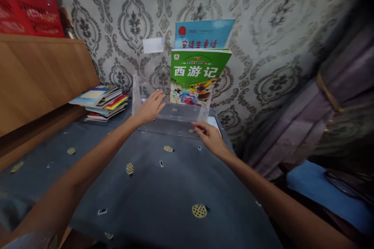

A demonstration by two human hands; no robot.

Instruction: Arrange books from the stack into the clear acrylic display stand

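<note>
Clear acrylic is forming a stand (pixel 172 118) that is sitting at the far edge of the bench (pixel 163 186), in the middle of the frame, against the patterned wall (pixel 263 27). Its long axis is running left to right, and it is lying straight ahead of both hands. The left hand (pixel 152 107) is resting open, fingers spread, on the stand's left end. The right hand (pixel 209 134) is lying at the front lip near the right end, fingers loosely curled; whether it is gripping the lip I cannot tell. The left hand is reaching further in.

Two books are standing upright in the stand's right half: a green book (pixel 195 76) in front and a blue book (pixel 201 33) behind it. One stack (pixel 101 103) of books is lying left of centre, apart from the stand. One red crate (pixel 26 7) is sitting at the upper left.
</note>
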